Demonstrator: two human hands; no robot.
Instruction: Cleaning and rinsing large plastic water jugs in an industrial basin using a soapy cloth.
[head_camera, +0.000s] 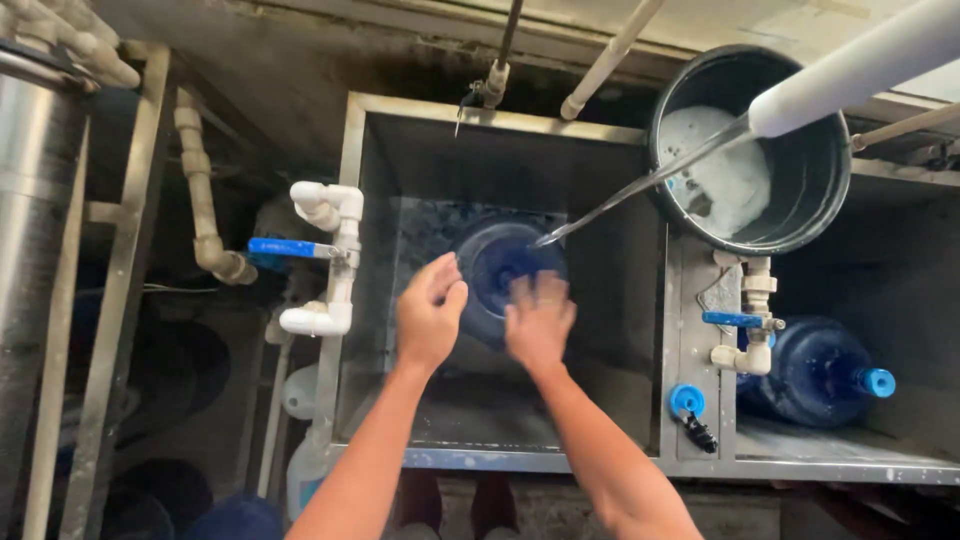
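A large blue water jug stands upright in a steel tank, seen from above. A thin stream of water runs from a white pipe at the upper right down into the jug's mouth. My left hand hovers at the jug's left shoulder, fingers apart, holding nothing. My right hand rests on or just over the jug's front right side, fingers spread and blurred.
A black bucket with foamy white liquid sits on the tank's upper right corner. A second blue jug lies on its side in the right compartment. White pipes with blue valve handles stand left and right.
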